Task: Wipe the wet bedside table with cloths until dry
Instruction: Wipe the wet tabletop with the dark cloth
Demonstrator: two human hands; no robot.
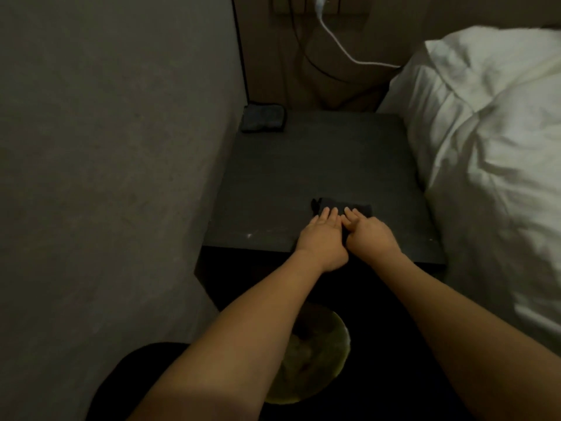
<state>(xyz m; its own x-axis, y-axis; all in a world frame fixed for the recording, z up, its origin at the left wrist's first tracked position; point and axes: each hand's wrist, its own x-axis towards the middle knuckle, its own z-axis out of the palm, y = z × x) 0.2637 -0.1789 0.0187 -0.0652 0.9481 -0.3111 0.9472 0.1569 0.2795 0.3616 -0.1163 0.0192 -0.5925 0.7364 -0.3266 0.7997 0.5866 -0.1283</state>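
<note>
We have both hands flat on a dark cloth point(346, 208), side by side and touching at the thumbs. Left hand point(320, 235) has fingers straight, pressing down on the cloth's left half. Right hand point(372, 233) has fingers extended, also laid on top, with no curl around the fabric. The cloth is folded into a small rectangle, a soft matte weave, with one loose corner sticking out at its left end. It lies on the front-centre part of the table point(288, 177), close to the front edge.

The table top is dark, square-cut and flat with a matte finish; we see a few pale specks near the front-left corner. We cannot tell wet from dry in this light.

A second cloth point(263, 118), grey-blue with a thick pile and folded, sits in the back-left corner, well apart from our hands.

Edges: a grey textured wall point(106, 147) is tight against the table's left side. A white, crumpled duvet point(485, 147) crowds the right edge. Open top remains between the two cloths and to the back right.

Behind the table, a black cable point(306, 56) and a white cable point(340, 47) hang down the back panel. Below the front edge sits a round bin point(331, 360) with a pale liner.
</note>
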